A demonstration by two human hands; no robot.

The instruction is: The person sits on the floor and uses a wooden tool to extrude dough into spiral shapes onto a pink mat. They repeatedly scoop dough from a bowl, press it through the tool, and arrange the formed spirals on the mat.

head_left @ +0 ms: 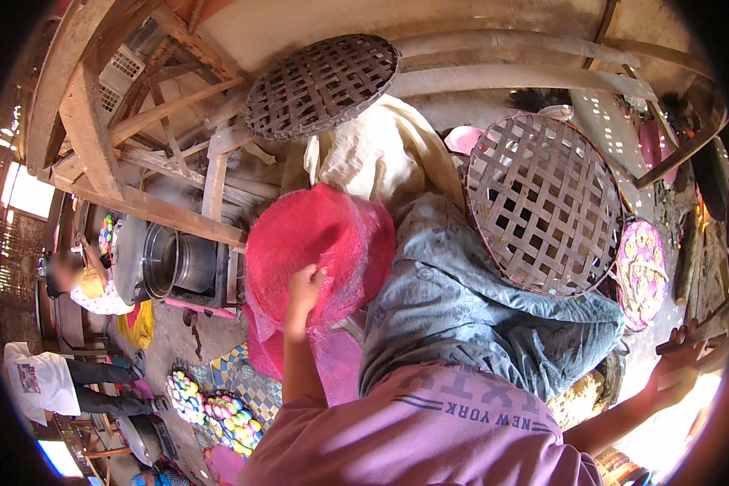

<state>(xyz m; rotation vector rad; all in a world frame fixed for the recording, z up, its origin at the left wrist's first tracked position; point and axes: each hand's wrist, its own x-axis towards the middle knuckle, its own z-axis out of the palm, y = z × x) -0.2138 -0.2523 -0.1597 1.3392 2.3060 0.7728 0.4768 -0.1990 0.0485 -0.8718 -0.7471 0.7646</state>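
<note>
My left hand (305, 290) is closed over a large, red, mesh-like cloth (316, 235) that covers a rounded shape in front of me. Whatever lies between its fingertips is too small to tell. Far out to the right, my right hand (679, 371) has its fingers bent around a piece of wood (709, 328) near the rim of the view. Beside my covered leg lies a round woven bamboo tray (543, 202) with an open lattice. Beyond the red cloth, a cream cloth sack (373, 154) sits under a second, darker woven tray (324, 85).
Wooden beams (150, 206) frame the left side. Large metal pots (166, 259) stand there, near a person in a white shirt (40, 381) and another person farther back. Bundles of colourful round items (231, 421) lie on a checked mat (247, 377). A pink round tray (641, 275) sits at right.
</note>
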